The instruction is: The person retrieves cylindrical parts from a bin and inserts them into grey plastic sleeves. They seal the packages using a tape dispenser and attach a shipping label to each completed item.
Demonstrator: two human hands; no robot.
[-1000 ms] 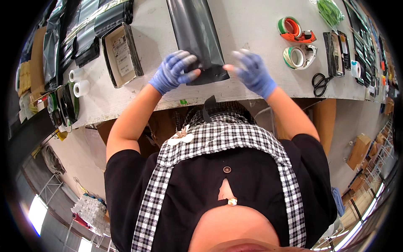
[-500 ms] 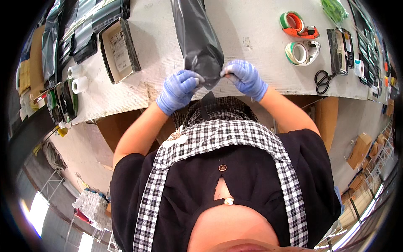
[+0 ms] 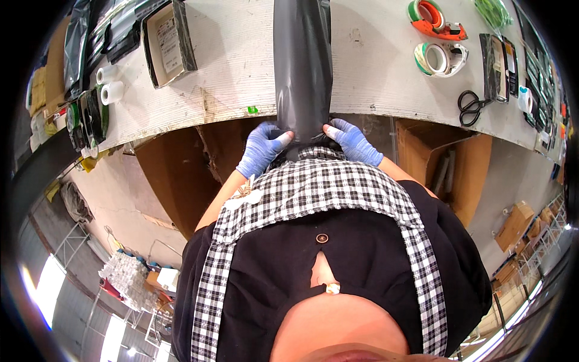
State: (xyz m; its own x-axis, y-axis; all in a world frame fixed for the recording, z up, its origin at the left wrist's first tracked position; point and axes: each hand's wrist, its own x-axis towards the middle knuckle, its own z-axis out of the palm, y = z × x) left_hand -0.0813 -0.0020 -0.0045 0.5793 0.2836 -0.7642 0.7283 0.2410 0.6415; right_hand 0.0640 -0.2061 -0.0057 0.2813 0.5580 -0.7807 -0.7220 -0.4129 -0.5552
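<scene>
A long dark grey plastic bag (image 3: 303, 66) runs down the table and hangs over its near edge towards my apron. My left hand (image 3: 264, 148), in a blue knit glove, pinches the bag's left near corner between thumb and fingers. On the other side my right hand (image 3: 353, 142), gloved the same way, grips the right near corner with its thumb on top. The bag lies smooth and fairly flat between the hands. Its lowest end is partly hidden against the checked apron (image 3: 325, 187).
An open shallow box (image 3: 192, 54) stands left on the white table (image 3: 235, 78), near white rolls (image 3: 112, 93). To the right are an orange tape dispenser (image 3: 443, 29), a white tape dispenser (image 3: 461, 60), black scissors (image 3: 470, 107) and a dark narrow box (image 3: 491, 66). Cardboard boxes (image 3: 476, 175) stand below.
Both hands have drawn the bag's near end towards me, off the table edge. The bag now lies straighter and flatter, and a small green piece shows on the table to its left.
</scene>
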